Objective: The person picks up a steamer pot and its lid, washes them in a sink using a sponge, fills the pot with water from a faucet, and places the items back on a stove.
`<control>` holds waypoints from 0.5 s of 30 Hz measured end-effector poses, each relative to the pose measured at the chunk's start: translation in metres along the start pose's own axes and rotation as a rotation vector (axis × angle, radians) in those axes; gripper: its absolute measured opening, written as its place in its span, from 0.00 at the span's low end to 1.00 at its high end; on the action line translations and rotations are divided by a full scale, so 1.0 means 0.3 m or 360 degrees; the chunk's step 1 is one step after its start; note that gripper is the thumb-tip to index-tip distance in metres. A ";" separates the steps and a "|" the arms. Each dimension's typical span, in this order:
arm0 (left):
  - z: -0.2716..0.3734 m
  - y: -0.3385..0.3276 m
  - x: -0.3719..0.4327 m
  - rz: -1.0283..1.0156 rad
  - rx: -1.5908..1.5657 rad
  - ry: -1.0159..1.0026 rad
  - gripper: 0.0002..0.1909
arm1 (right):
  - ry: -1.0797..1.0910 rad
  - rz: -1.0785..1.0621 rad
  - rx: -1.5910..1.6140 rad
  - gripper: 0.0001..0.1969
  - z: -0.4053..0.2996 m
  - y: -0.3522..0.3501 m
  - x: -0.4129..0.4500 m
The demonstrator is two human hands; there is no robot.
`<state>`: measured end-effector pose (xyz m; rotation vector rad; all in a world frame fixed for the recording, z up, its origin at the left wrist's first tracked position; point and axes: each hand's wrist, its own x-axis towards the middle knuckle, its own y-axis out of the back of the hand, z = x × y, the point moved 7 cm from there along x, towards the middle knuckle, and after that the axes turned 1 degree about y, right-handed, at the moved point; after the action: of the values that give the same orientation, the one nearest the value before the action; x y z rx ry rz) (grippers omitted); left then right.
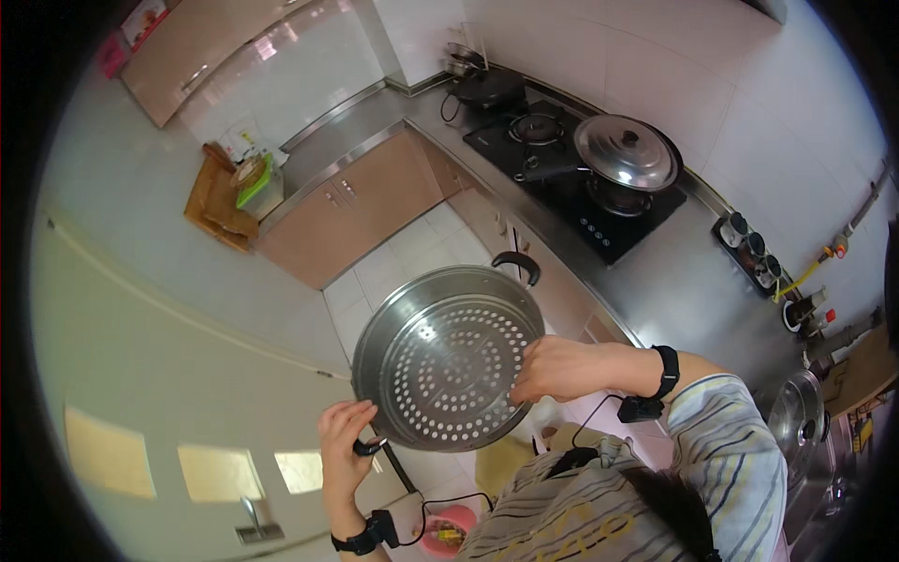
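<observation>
A round metal steamer pot (449, 358) with a perforated bottom and black handles is held up in front of me, above the floor. My left hand (348, 435) grips its black handle at the lower left, fingers over the rim. My right hand (558, 369) is at the right side of the steamer, its fingers bent over the rim with the tips inside; whether they pinch the rim or something small is not clear. The second black handle (518, 265) sticks out at the upper right, away from both hands.
A lidded pan (628, 153) sits on the black gas hob (597, 218), with a black pot (491, 88) behind. Spice jars (751, 246) stand by the wall. A glass lid (797, 421) is near the sink at right. The door (175, 393) is at left, a pink bin (449, 530) below.
</observation>
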<state>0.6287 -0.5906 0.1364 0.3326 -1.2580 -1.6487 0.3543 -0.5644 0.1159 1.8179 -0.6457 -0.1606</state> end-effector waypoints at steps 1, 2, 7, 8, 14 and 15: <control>-0.052 0.008 0.075 -0.0018 -0.0013 -0.0014 0.22 | 0.0057 -0.0057 -0.0015 0.05 0.069 0.007 0.058; -0.109 0.005 0.150 -0.0118 -0.0009 -0.0042 0.21 | 0.0030 -0.0052 -0.0009 0.05 0.146 0.023 0.115; -0.391 -0.013 0.513 -0.0293 0.0070 -0.0249 0.12 | -0.0056 0.0098 0.0234 0.06 0.513 0.101 0.363; -0.431 -0.006 0.604 -0.0184 -0.0012 -0.0360 0.10 | -0.0078 0.0118 0.0237 0.06 0.594 0.108 0.412; -0.747 0.078 1.094 -0.0073 -0.0150 -0.0507 0.09 | -0.0279 0.0261 0.0219 0.09 0.981 0.288 0.703; -0.785 0.099 1.164 -0.0081 -0.0119 -0.0535 0.10 | -0.0309 0.0275 0.0226 0.09 1.041 0.309 0.744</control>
<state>0.6471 -1.0104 0.1773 0.0407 -1.4385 -1.8434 0.3793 -0.9578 0.1381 1.8859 -0.9686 -0.1802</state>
